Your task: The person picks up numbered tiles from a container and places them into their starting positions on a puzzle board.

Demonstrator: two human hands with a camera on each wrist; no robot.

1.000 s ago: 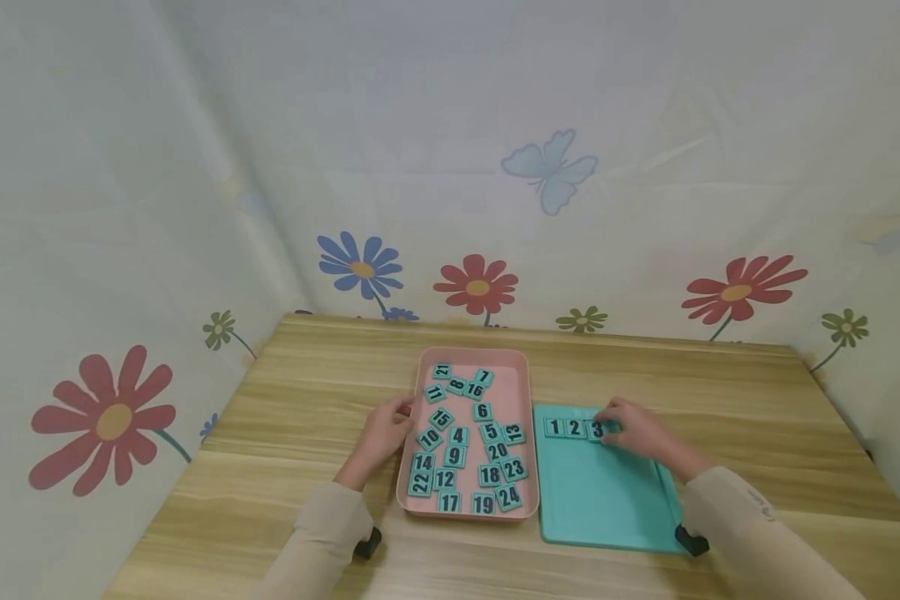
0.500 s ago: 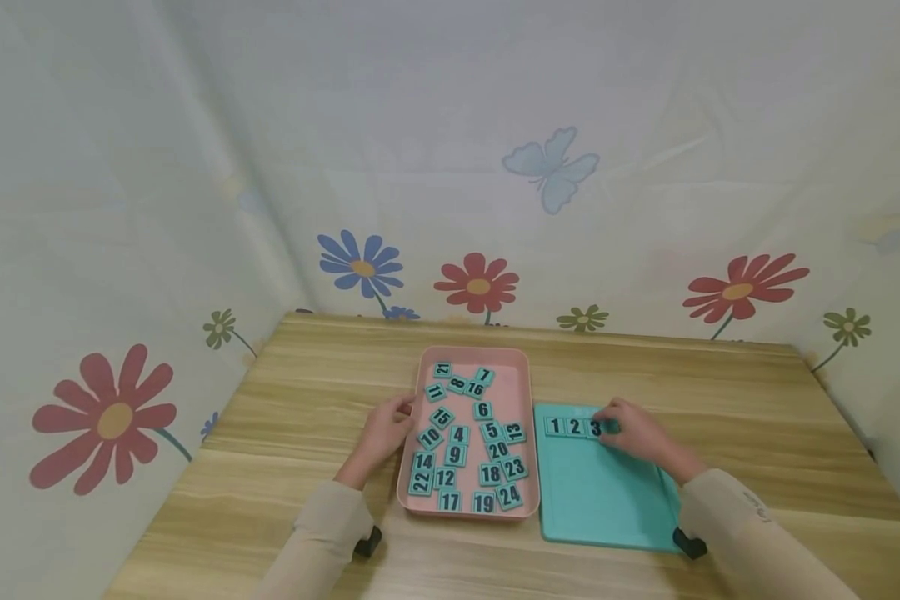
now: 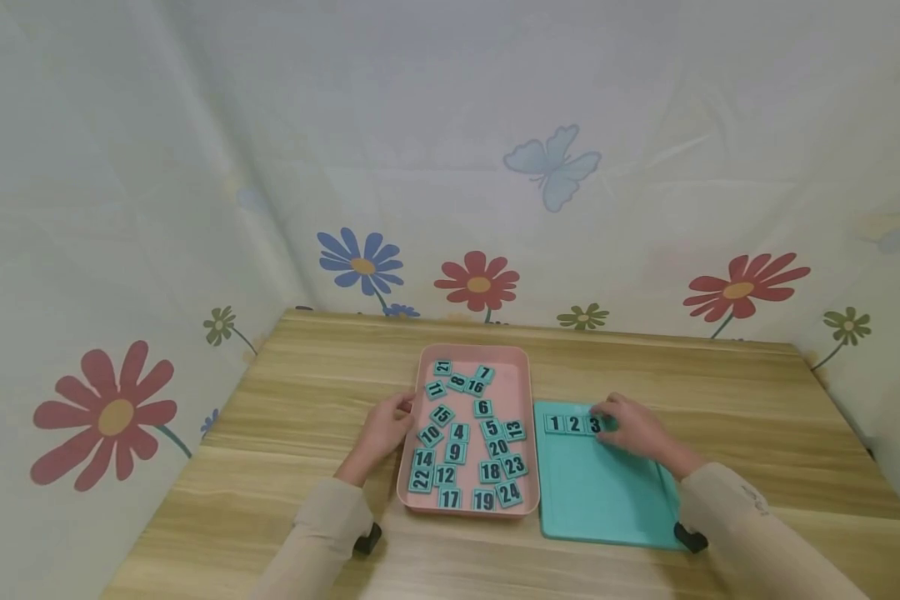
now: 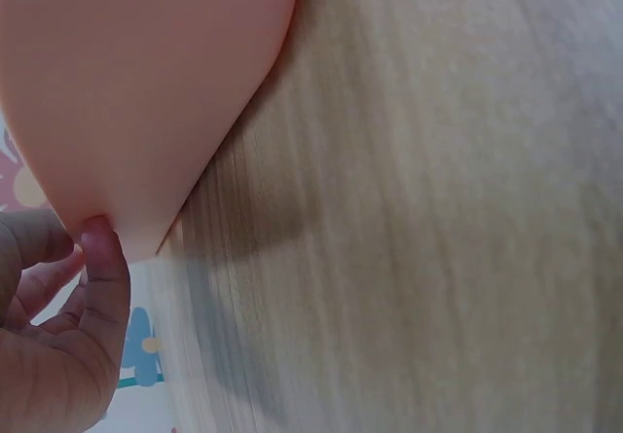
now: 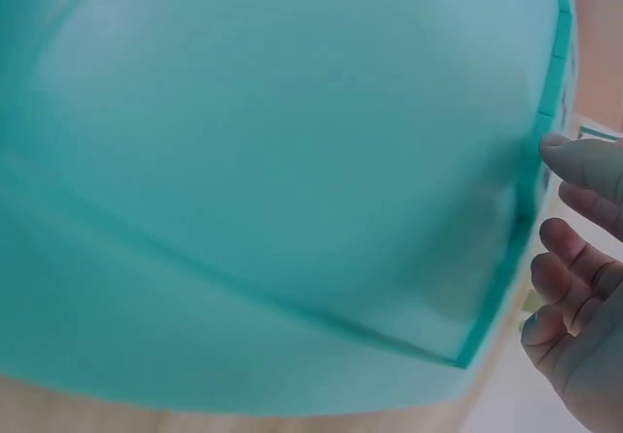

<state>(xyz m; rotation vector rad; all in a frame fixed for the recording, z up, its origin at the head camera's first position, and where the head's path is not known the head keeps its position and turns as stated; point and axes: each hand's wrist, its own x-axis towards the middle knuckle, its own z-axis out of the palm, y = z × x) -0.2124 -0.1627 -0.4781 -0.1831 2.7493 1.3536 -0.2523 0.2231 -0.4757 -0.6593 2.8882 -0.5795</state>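
Observation:
My left hand (image 3: 387, 429) is at the left side of a pink tray (image 3: 475, 513); in the left wrist view its thumb and forefinger pinch the tray's rim. Many small turquoise tiles with black numbers lie scattered inside, among them tile 6 (image 3: 483, 408) and tile 24 (image 3: 508, 493). To the right is a flat turquoise board (image 3: 596, 500). Along its top edge, tile 1 (image 3: 554, 423), tile 2 (image 3: 574, 424) and tile 3 (image 3: 594, 425) form a row. My right hand (image 3: 637, 429) has thumb and forefinger on tile 3, the other fingers loosely curved.
Tray and board stand side by side on a wood-grain table (image 3: 292, 400). Behind the table hangs a pale cloth (image 3: 435, 183) printed with flowers and a butterfly. A dark strap piece shows under each sleeve (image 3: 742, 508).
Tile 3 has straightened slightly into line with tiles 1 and 2 under my right fingers. My left hand stays at the tray's rim.

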